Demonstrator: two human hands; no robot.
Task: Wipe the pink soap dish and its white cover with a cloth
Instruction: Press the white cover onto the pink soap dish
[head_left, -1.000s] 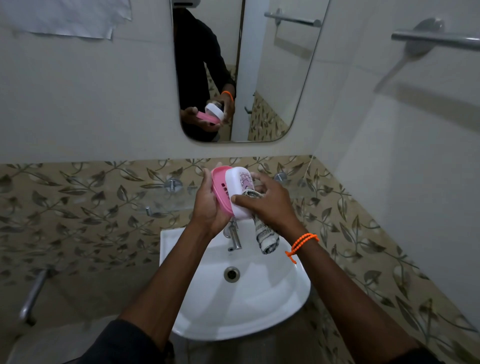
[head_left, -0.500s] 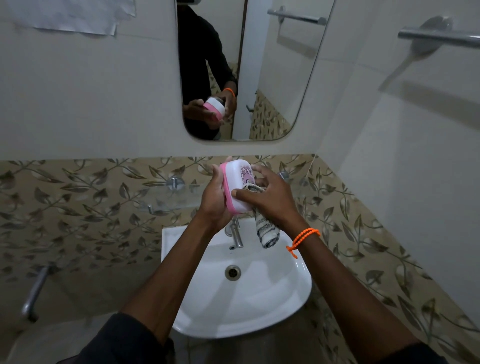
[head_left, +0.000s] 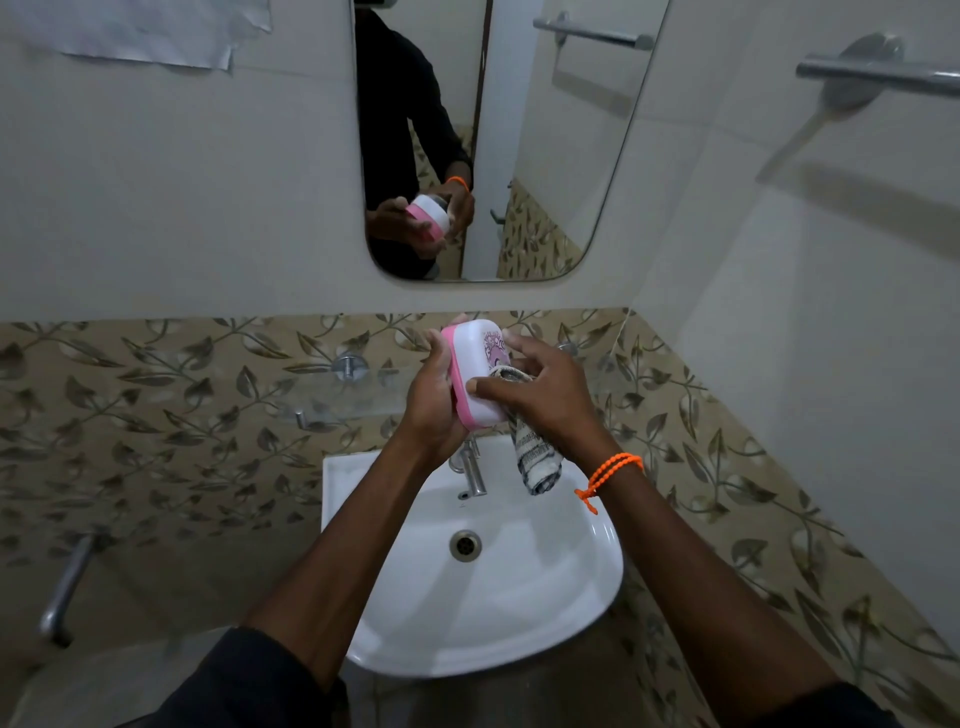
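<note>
I'm gripping the pink plastic soap dish (head_left: 460, 391) w/ left hand (head_left: 432, 405), white lid (head_left: 480, 374) closed on it, long axis tilted upright over basin; right hand (head_left: 540, 395) nearer lid face, fingers pinching striped cloth (head_left: 535, 457) against it.

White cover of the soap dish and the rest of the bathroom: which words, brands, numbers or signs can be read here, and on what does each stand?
No text can be read in this picture.
White plastic cover on the pink soap dish: purple printed design, too blurred to read; letters cannot be told.
Torn sheet of paper on the wall: no writing visible.
Striped grey and white cloth: pattern only, no label seen.
</note>
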